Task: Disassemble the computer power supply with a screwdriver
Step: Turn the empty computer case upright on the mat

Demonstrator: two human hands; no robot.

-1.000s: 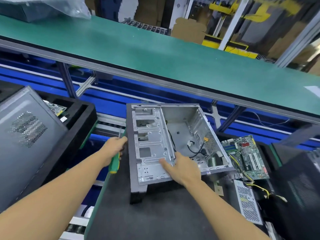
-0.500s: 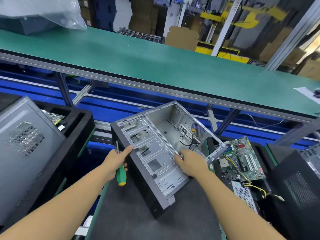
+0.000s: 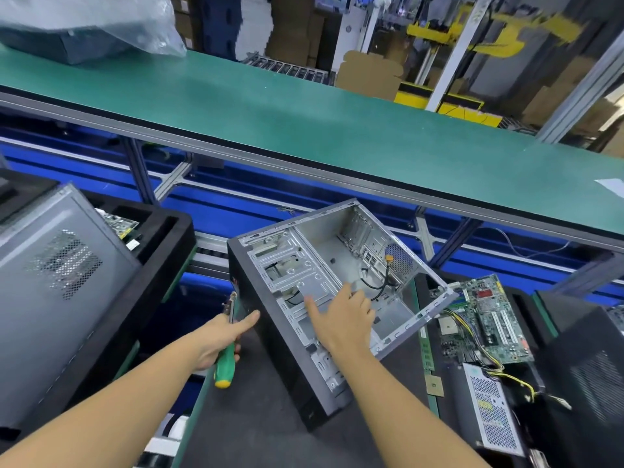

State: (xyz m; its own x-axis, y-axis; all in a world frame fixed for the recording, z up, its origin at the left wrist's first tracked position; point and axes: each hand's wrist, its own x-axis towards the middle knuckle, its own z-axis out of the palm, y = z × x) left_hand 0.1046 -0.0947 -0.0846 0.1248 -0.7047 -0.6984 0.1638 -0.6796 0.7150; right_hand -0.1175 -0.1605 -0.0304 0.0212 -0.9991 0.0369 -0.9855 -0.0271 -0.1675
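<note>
An open grey computer case [image 3: 324,261] lies tilted and turned on the dark mat [image 3: 256,417], its empty inside facing up with a few loose cables. My right hand [image 3: 341,319] rests with spread fingers on the metal drive bracket inside it. My left hand [image 3: 219,339] grips a green-handled screwdriver [image 3: 225,364], shaft pointing up, while its thumb touches the case's black front panel. A silver perforated power supply [image 3: 489,410] with yellow wires lies on the right, outside the case.
A motherboard [image 3: 486,319] lies right of the case, a loose chip [image 3: 435,386] and a memory stick beside it. Another grey case [image 3: 57,282] leans in a black foam tray [image 3: 169,238] at left. A dark case [image 3: 587,376] stands far right. A green conveyor [image 3: 304,119] runs behind.
The case has been turned clockwise and slid forward and right. My right hand moved from its edge onto the inner bracket. My left hand followed along the front panel with the screwdriver.
</note>
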